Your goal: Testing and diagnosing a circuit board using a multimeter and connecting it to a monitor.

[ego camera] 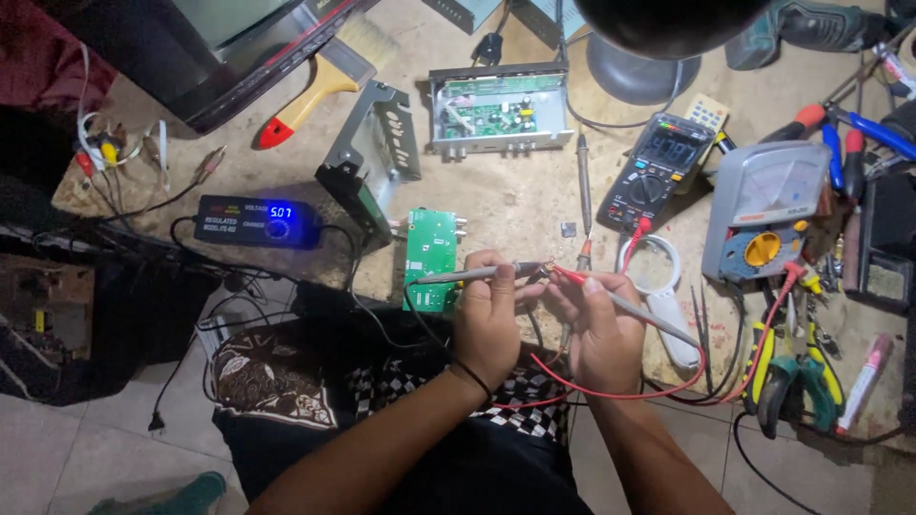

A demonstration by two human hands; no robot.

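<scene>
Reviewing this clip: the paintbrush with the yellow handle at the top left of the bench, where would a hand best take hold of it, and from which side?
Probably by the yellow handle of the paintbrush, near its middle, coming from above. It lies flat and slanted, red tip toward the person, bristles pointing away. The handle's long sides look bare, while the bristle end sits near the dark case.

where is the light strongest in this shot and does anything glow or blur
Head view: light falls brightest on the tabletop under the dark lamp shade; the floor and left edge sit in shadow. The power supply display glows blue and blooms slightly; the multimeter screen is lit and sharp. Both probes, in the left hand and right hand, look sharp. Edges bend from wide-angle distortion.
</scene>
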